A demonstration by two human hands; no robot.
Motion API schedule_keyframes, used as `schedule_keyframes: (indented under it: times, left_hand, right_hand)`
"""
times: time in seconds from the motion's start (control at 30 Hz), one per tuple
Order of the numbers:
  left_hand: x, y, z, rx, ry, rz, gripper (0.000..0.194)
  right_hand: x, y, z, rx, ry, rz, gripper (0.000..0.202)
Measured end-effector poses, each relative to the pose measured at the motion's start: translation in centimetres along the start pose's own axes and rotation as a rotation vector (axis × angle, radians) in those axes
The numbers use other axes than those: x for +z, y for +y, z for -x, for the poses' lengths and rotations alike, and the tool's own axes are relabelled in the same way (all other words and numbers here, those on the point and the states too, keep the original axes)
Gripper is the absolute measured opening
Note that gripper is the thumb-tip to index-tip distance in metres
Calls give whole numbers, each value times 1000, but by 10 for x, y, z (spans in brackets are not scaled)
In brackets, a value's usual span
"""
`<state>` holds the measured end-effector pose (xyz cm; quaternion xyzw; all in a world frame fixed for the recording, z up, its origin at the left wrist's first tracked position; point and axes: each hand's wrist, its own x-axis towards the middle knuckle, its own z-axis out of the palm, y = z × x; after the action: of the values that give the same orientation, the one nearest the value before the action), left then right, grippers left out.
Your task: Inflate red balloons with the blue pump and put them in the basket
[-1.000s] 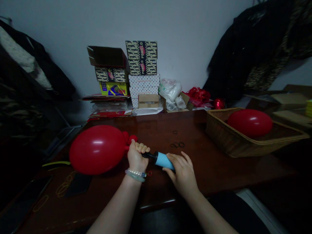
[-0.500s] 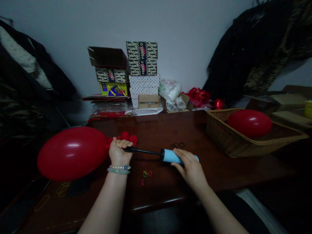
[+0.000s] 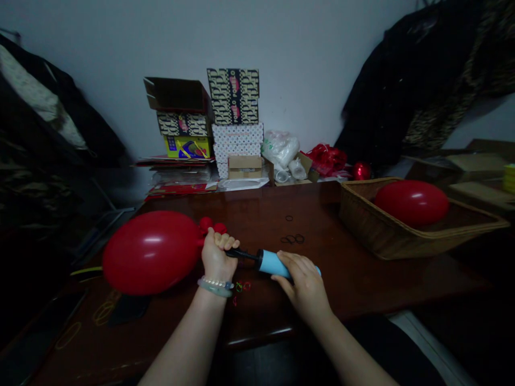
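Left hand (image 3: 217, 260) closed round neck of red balloon (image 3: 151, 252) and black end of hand pump (image 3: 272, 262), presumably sealing the join; right hand (image 3: 308, 289) curled round its blue barrel

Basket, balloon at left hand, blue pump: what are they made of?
Basket: probably wicker or a plastic imitation, low sheen; woven wall.
Balloon at the left hand: likely latex, smooth, glossy; bright highlight on rounded skin.
Blue pump: barrel likely hard plastic, satin; even colour, soft sheen. Dark rod could be plastic or metal.
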<state>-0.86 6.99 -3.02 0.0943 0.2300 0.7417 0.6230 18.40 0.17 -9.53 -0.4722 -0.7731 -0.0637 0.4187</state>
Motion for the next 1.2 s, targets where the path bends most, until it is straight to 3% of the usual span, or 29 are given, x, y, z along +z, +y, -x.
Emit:
schedule_keyframes:
  times: [0.13,0.23,0.6,0.73,0.87,1.2]
  left_hand:
    - [4,-16,9,-15,15,-35,49]
    - [5,-17,9,-9,19,-40,49]
    - [-6,41,-15,62,19,22,46]
    - [-7,46,-17,69,9,51,46]
    - [-5,35,-12,57,-1,45,47]
    - [1,-18,6,-29,-7,-31,50]
  right_hand:
    - [3,-5,0,20,-21,-12,41]
    - [2,-3,-1,24,-46,-28,42]
    - [-11,21,-3,10,-52,28,45]
    - [-13,22,-3,1,-25,46,44]
    - [-11,17,-1,-7,-3,37,42]
    - [1,-1,2,10,-28,-14,43]
